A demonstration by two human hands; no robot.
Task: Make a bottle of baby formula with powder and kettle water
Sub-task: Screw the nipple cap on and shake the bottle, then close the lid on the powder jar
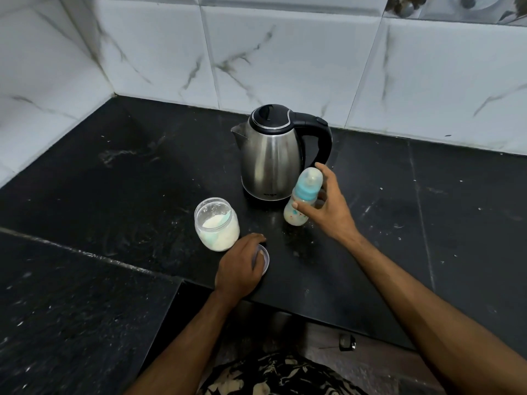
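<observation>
Left of centre, the open powder jar [216,223] awaits its lid [263,259], which the left hand [241,266] covers with curled fingers. At centre-right, the right hand [328,202] grips the capped, tilted baby bottle [302,199]; shake it firmly, cap tight.

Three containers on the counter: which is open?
The powder jar: no lid, scoop inside. The kettle lid is shut and the bottle is capped.

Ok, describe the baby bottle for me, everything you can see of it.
The baby bottle is clear plastic with coloured prints on its body, a light blue collar and a translucent cap over the teat. It holds milky, pale liquid. It leans toward the kettle, gripped around its middle by the right hand; whether its base touches the black counter is unclear.
</observation>
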